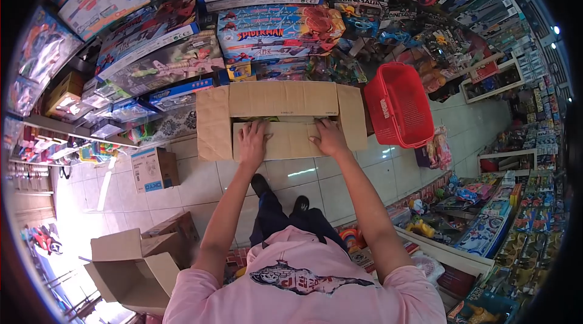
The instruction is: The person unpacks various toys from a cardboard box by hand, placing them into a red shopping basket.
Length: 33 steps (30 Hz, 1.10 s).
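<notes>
A brown cardboard box stands in front of me, with its side flaps spread out to the left and right. Both hands rest on its near flap, which lies over much of the opening. My left hand is flat on the left part of that flap, fingers apart. On the right part lies my right hand, its thumb away from the fingers. A narrow gap shows between the near and far flaps, with something greenish inside that I cannot make out.
A red plastic basket stands right of the box. Shelves of boxed toys run behind it. On the tiled floor at the left is a closed carton, and an open empty carton sits at the lower left.
</notes>
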Tool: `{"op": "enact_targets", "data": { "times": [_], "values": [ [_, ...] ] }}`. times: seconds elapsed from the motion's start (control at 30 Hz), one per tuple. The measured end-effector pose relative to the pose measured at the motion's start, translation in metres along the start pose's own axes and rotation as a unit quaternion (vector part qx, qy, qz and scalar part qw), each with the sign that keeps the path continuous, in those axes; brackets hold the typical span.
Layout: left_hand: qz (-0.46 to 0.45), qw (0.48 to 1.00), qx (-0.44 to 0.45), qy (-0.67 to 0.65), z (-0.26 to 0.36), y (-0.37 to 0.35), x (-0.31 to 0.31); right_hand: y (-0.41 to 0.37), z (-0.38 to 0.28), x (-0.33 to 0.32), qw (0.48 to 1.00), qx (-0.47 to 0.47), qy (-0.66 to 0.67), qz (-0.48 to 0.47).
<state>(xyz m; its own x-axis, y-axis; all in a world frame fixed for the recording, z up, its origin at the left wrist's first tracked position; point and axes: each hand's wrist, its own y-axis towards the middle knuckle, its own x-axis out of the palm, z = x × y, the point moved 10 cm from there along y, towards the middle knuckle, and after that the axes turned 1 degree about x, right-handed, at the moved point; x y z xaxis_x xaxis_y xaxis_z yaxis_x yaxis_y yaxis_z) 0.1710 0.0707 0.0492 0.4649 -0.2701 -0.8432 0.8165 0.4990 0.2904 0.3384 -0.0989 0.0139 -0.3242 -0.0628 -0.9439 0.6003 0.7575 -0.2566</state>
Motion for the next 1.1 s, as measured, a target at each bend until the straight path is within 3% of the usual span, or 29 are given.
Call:
{"op": "enact_targets", "data": {
  "times": [0.1,0.3,0.37,0.57,0.67,0.8,0.93,1.07,1.1],
  "values": [
    [0.037,0.999,-0.011,0.016,0.009,0.004,-0.019,-0.007,-0.006,-0.018,0.999,-0.032,0.001,0.032],
    [0.091,0.994,0.033,0.053,0.058,0.004,-0.066,-0.06,-0.007,-0.085,0.977,-0.048,0.088,0.19],
    [0.101,0.993,0.033,0.046,0.071,-0.004,-0.078,-0.091,-0.01,-0.111,0.938,-0.088,0.139,0.304],
    [0.198,0.977,0.07,0.023,0.105,-0.064,-0.116,-0.157,-0.003,-0.114,0.875,-0.143,0.22,0.407],
    [0.208,0.976,0.045,0.056,0.112,-0.096,-0.122,-0.183,-0.006,-0.102,0.859,-0.168,0.253,0.413],
    [0.149,0.988,0.02,0.041,0.104,-0.121,-0.108,-0.202,-0.004,-0.085,0.868,-0.16,0.25,0.398],
    [0.059,0.997,0.032,0.025,0.097,-0.129,-0.093,-0.196,-0.006,-0.075,0.877,-0.2,0.294,0.322],
    [0.045,0.998,0.032,0.009,0.084,-0.127,-0.085,-0.188,-0.007,-0.055,0.908,-0.193,0.292,0.23],
    [-0.017,0.999,0.028,0.011,0.078,-0.127,-0.075,-0.189,-0.005,-0.053,0.909,-0.192,0.291,0.23]
  ]
}}
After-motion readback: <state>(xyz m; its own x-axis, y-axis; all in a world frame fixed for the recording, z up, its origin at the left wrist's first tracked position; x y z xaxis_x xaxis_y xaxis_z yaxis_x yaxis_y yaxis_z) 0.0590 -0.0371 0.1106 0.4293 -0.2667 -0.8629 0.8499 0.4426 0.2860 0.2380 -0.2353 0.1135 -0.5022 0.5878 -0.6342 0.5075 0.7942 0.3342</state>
